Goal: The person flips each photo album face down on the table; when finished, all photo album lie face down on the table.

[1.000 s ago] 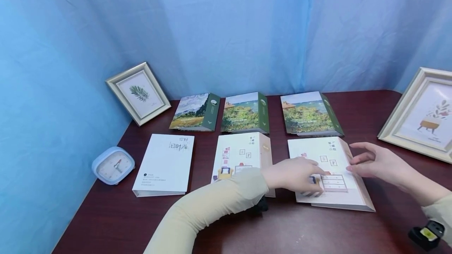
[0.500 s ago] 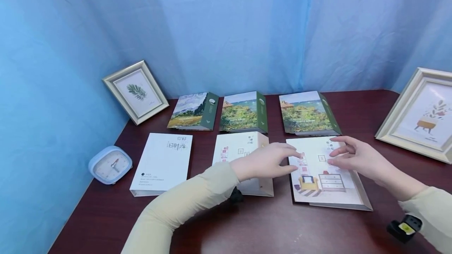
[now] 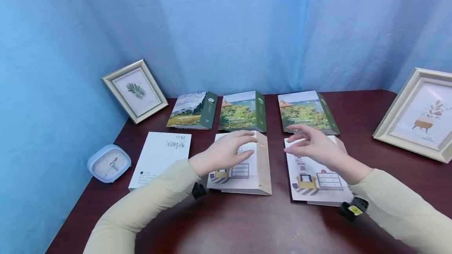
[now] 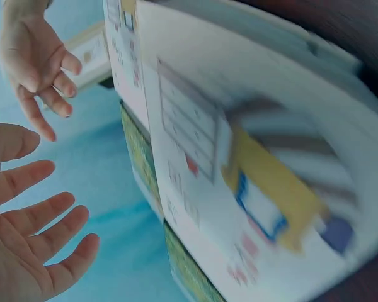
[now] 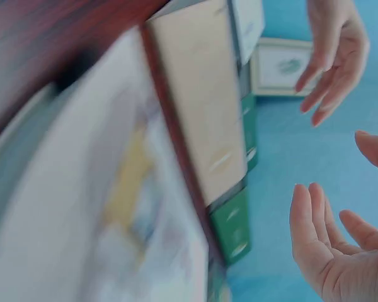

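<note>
My left hand (image 3: 224, 151) is over the middle white photo album (image 3: 229, 183), fingers relaxed and holding nothing. That album has a drawn yellow armchair and chest of drawers on its cover and a beige spine. My right hand (image 3: 318, 148), also holding nothing, hangs over the upper part of a matching white album (image 3: 300, 199) on the right. In the left wrist view the left hand (image 4: 38, 220) shows spread fingers beside the middle album's cover (image 4: 195, 157). The right wrist view shows the right hand (image 5: 340, 251) with thumb and fingers apart.
Behind stand three green-spined albums with painted landscapes: left (image 3: 188, 111), middle (image 3: 240, 113) and right (image 3: 303, 109). A plain white album (image 3: 162, 158) lies left, near a blue clock (image 3: 109, 164). Picture frames stand at the left (image 3: 135, 91) and right (image 3: 420, 115). Blue curtains (image 3: 212, 30) enclose the table.
Both hands have moved left. My left hand has left the right album and is now above the middle one; my right hand has come off the spine side to above the right album.
</note>
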Action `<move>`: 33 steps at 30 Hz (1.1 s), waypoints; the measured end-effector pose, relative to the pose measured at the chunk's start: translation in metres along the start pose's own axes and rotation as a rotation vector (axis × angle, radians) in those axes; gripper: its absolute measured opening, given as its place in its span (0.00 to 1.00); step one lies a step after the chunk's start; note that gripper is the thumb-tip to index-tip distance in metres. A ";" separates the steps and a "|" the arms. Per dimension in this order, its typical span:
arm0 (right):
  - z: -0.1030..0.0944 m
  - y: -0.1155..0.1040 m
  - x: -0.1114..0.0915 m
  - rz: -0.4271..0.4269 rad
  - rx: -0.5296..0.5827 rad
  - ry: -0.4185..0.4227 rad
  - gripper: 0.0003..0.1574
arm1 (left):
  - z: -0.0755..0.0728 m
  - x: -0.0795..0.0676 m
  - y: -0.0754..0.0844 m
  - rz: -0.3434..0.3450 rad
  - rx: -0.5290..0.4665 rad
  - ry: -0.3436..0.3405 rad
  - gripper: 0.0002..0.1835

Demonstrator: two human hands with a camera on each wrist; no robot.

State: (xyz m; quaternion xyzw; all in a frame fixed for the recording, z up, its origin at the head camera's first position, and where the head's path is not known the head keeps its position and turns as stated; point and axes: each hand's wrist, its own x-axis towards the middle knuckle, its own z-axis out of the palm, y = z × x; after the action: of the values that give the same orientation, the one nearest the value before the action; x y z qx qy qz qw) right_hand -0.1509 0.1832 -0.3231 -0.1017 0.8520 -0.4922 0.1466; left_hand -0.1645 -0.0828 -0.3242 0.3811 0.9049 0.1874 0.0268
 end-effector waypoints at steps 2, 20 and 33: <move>0.008 -0.010 0.006 -0.014 0.053 -0.016 0.45 | -0.004 -0.008 -0.007 -0.036 0.015 0.033 0.21; 0.076 -0.051 0.055 0.125 0.373 -0.171 0.47 | -0.025 -0.101 -0.084 -0.421 0.044 0.181 0.32; 0.106 -0.064 0.078 0.241 0.508 -0.228 0.45 | -0.033 -0.159 -0.114 -0.607 0.003 0.180 0.39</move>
State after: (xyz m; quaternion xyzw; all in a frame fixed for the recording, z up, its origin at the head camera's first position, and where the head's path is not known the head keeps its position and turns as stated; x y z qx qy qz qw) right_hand -0.1853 0.0408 -0.3294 -0.0145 0.6857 -0.6539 0.3193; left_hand -0.1360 -0.2772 -0.3500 0.0756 0.9764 0.2025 0.0009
